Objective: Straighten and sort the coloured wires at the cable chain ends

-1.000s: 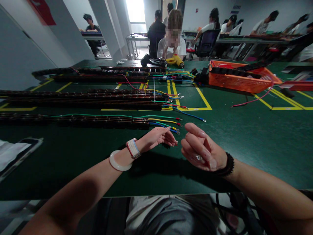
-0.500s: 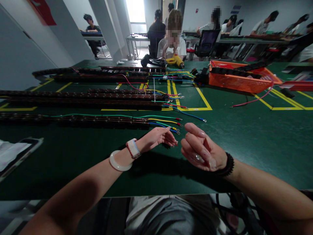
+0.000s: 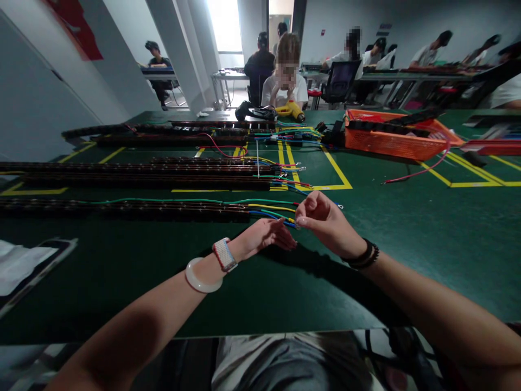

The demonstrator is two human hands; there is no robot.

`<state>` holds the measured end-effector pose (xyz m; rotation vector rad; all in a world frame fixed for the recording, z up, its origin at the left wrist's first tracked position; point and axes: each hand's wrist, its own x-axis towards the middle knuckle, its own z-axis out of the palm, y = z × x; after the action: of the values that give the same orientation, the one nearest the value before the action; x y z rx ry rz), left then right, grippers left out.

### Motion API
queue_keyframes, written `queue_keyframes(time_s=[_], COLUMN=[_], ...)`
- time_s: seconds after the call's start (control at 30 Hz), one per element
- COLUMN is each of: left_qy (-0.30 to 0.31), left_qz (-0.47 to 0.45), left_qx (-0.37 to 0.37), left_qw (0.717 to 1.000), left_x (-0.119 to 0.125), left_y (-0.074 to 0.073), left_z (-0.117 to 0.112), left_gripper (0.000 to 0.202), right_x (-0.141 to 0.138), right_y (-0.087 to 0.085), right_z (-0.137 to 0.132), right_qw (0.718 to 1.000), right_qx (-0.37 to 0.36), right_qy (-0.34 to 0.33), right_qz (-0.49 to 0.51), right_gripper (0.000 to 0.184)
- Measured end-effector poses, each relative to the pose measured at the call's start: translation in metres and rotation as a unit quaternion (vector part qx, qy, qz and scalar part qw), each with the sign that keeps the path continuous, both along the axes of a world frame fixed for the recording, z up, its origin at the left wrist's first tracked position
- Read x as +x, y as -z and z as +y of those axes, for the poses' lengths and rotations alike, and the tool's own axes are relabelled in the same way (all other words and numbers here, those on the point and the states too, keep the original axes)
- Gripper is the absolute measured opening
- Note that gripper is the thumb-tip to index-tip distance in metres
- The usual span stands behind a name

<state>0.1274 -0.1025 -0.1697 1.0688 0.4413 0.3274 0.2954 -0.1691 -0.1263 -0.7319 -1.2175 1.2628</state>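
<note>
My left hand [image 3: 271,237] is held palm inward with its fingers stretched out, beside the blue and green wire ends. My right hand [image 3: 325,220] is closed in a pinch, thumb and forefinger tips at the tips of those wires; what lies between them is too small to make out. The nearest wire bundle [image 3: 171,210], in a dark sleeve, lies across the table from the left. From its end come a yellow wire [image 3: 271,206], a green wire [image 3: 183,201] and blue wires [image 3: 266,213] with ring terminals, partly hidden by my right hand.
Several more dark wire bundles [image 3: 163,175] lie farther back on the green table [image 3: 407,244]. An orange basket [image 3: 391,142] holds dark parts, and a yellow heat gun [image 3: 291,110] lies near a person across the table. A tray with white paper [image 3: 24,266] is at left.
My right hand has turned over and moved slightly left and up, bringing its pinched fingertips to the wire ends. My left hand has stayed almost in place. The view has tilted up slightly.
</note>
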Motion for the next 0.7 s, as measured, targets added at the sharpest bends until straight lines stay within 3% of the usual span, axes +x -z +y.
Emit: queue_keyframes(time_s=[0.13, 0.27, 0.43, 0.57, 0.7], left_qy=[-0.003, 0.006, 0.007, -0.003, -0.01], left_qz=[0.02, 0.023, 0.032, 0.044, 0.047], left_qx=[0.01, 0.031, 0.048, 0.053, 0.056], left_qw=[1.0, 0.999, 0.998, 0.998, 0.997], left_x=[0.0, -0.001, -0.001, 0.0, 0.001], left_y=[0.001, 0.001, -0.003, -0.006, -0.005], left_z=[0.0, 0.0, -0.002, -0.005, -0.005], left_gripper=[0.047, 0.049, 0.049, 0.049, 0.049], right_x=[0.021, 0.036, 0.037, 0.031, 0.027], right_y=[0.023, 0.04, 0.049, 0.049, 0.042], right_z=[0.023, 0.035, 0.052, 0.07, 0.088], right_qw=[0.98, 0.893, 0.82, 0.771, 0.74], right_qx=[0.06, 0.115, 0.129, 0.13, 0.13], right_qy=[0.103, 0.166, 0.132, 0.097, 0.045], right_qz=[-0.161, -0.403, -0.542, -0.615, -0.658], right_gripper=[0.029, 0.037, 0.053, 0.055, 0.053])
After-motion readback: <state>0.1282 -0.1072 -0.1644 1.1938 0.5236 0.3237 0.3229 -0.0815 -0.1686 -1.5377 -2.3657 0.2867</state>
